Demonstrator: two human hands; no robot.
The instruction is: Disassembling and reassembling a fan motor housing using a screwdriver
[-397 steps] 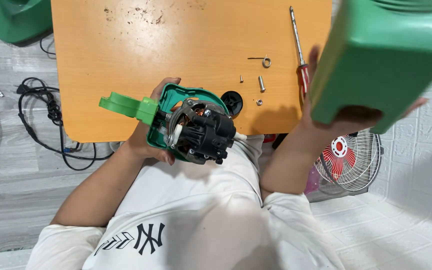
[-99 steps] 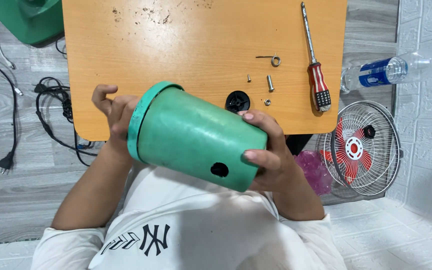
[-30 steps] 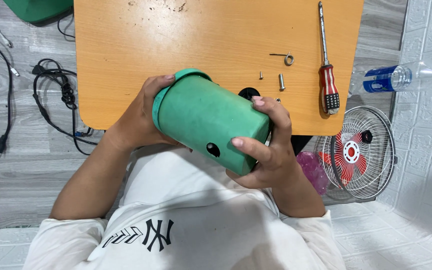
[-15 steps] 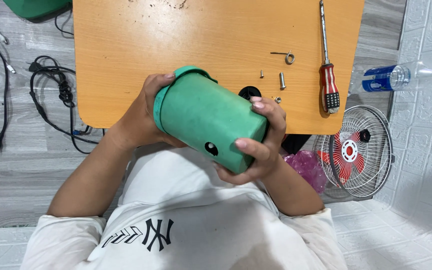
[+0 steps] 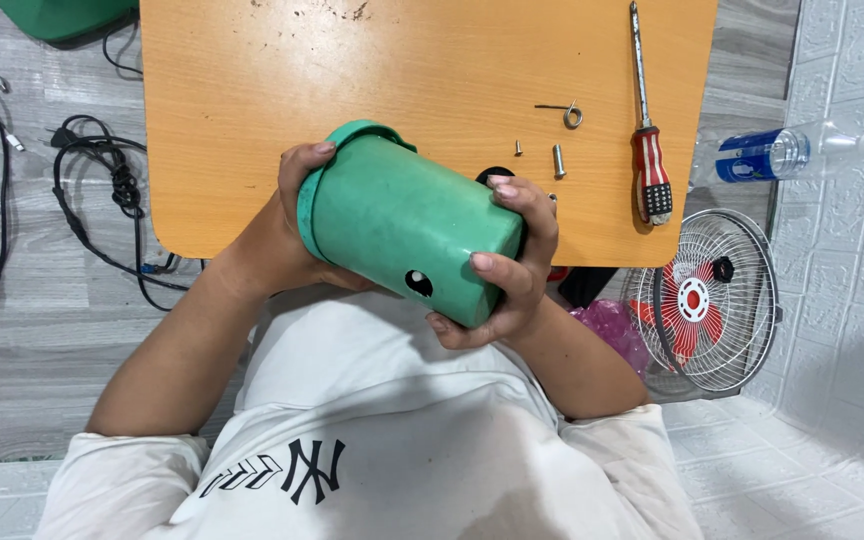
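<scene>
Head view: our left hand (image 5: 287, 225) and right hand (image 5: 517, 255) clasp the green housing (image 5: 402, 225). Beyond it, the orange table (image 5: 302, 90) lies bare; a screwdriver (image 5: 647, 150) sits right.

White short-sleeved T-shirt (image 5: 372, 440), black chest print, bare forearms.

Bare tabletop (image 5: 352, 80); screwdriver (image 5: 647, 150) rightward

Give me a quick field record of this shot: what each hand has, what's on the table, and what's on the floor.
left hand: grips the rim end of the green housing
right hand: wraps the housing's closed end
table: orange top, with a red-handled screwdriver, loose screws, a wire clip
floor, right: small fan, water bottle
floor, left: black power cord
</scene>
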